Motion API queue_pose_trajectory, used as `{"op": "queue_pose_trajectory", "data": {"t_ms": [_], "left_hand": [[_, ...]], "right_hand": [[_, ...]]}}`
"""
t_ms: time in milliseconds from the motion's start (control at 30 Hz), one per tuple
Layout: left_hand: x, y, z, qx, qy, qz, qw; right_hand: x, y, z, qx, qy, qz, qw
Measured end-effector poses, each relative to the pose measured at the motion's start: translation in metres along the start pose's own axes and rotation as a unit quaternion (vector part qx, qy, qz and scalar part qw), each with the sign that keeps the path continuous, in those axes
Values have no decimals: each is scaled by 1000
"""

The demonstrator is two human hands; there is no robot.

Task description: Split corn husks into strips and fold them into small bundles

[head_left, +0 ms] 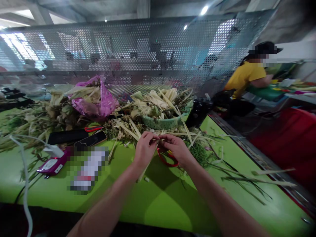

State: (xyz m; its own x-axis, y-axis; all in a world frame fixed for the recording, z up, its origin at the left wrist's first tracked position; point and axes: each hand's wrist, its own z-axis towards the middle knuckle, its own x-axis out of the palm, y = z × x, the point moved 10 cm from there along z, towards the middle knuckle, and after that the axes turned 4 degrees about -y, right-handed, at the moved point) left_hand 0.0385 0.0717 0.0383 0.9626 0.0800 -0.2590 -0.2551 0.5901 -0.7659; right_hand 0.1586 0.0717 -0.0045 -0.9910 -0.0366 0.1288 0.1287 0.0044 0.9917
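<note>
My left hand (145,149) and my right hand (175,149) meet over the table, fingertips pinched close together. A pale strip of dried husk (142,174) hangs below my left hand; its upper part is hidden by the fingers. Whatever sits between my right fingertips is too small to make out. Beneath my right hand lie red-handled scissors (170,162), partly covered. Beyond the hands stands a green basket (161,123) heaped with dried husks (160,102). Thin green strands (198,153) lie just right of my right hand.
A pink plastic bag (106,102) of husks sits at the back left. Phones (91,139), a purple power strip (55,163) with a white cable, and a blurred packet lie left. Long stalks (256,180) spread right. A person in yellow (243,77) sits beyond a mesh partition (123,46).
</note>
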Motion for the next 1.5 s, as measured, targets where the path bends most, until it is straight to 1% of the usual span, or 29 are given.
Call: {"op": "queue_pose_trajectory", "data": {"t_ms": [233,433,567,767,833,933,1000,1033,1100,1233,1333,1433,1500], "left_hand": [[5,2,-1,-8,19,-17,1000],[2,7,-1,-32,7,-19,999],[2,12,-1,-54,6,-19,998],[3,11,-2,-52,7,-24,998],[3,7,-3,-47,9,-21,999],[4,3,-3,-41,18,-14,999],[6,4,-4,-47,23,-18,998],[7,6,-4,-52,25,-24,998],[9,11,-5,-67,27,-43,996],[11,24,-5,-103,26,-71,992],[8,34,-3,-147,15,-88,985],[3,43,-3,-194,-5,-112,975],[1,45,-3,-206,-9,-122,971]], "right_hand": [[-8,3,2,-25,-24,-61,998],[-16,9,1,-43,-63,-80,994],[-15,7,1,-40,-53,-81,995],[-14,13,0,-70,-38,-145,986],[-13,19,-1,-92,-41,-195,976],[-15,30,-4,-146,-67,-283,946],[-15,34,-6,-171,-82,-319,928],[-16,35,-6,-178,-87,-326,925],[-17,32,-6,-174,-90,-319,927],[-19,24,-4,-130,-82,-251,956],[-21,21,-3,-89,-76,-196,973],[-23,20,-2,-63,-77,-179,979],[-24,20,-1,-54,-76,-170,981]]}}
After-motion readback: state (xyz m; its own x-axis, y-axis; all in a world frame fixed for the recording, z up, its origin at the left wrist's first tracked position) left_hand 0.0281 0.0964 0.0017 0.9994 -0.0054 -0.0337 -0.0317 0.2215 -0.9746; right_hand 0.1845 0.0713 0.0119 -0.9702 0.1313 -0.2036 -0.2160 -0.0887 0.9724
